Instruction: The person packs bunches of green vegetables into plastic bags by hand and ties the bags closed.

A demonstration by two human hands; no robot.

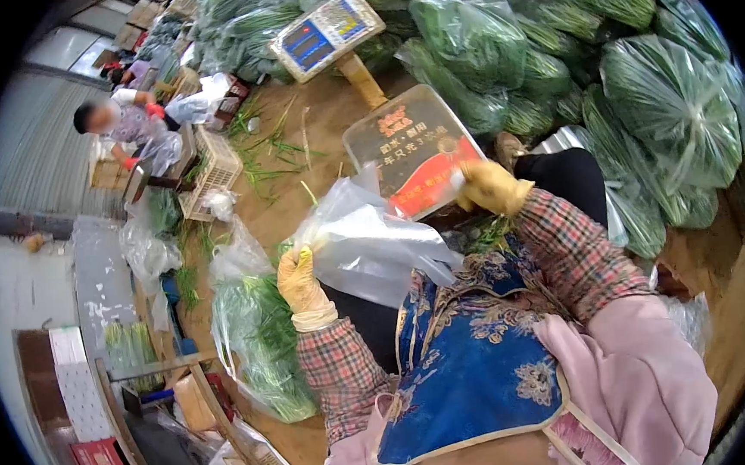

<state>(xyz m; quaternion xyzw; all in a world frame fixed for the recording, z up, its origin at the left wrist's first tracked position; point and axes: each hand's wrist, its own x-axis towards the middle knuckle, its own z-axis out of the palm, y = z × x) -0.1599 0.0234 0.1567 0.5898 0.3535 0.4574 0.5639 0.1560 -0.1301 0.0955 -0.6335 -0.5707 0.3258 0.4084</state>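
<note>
My left hand [301, 282], in a yellowish glove, is closed on the edge of a clear plastic bag [378, 245]. The bag hangs loose and slack across my lap, in front of the scale. My right hand [495, 188], gloved too, is by the right edge of the scale platform [414, 147]. Its fingers look curled and slightly blurred, with a whitish spot at the tips that I cannot make out. Some green stalks [489, 235] lie below my right wrist. Left of my left hand stands a filled bag of long green vegetables [264, 344].
Bagged greens [666, 108] are piled at the back and right. The scale's display [327, 33] rises on a post. Loose green stalks [268, 153] litter the floor. At the left are a person in red gloves [128, 133], a plastic crate [213, 170] and a wooden frame [136, 430].
</note>
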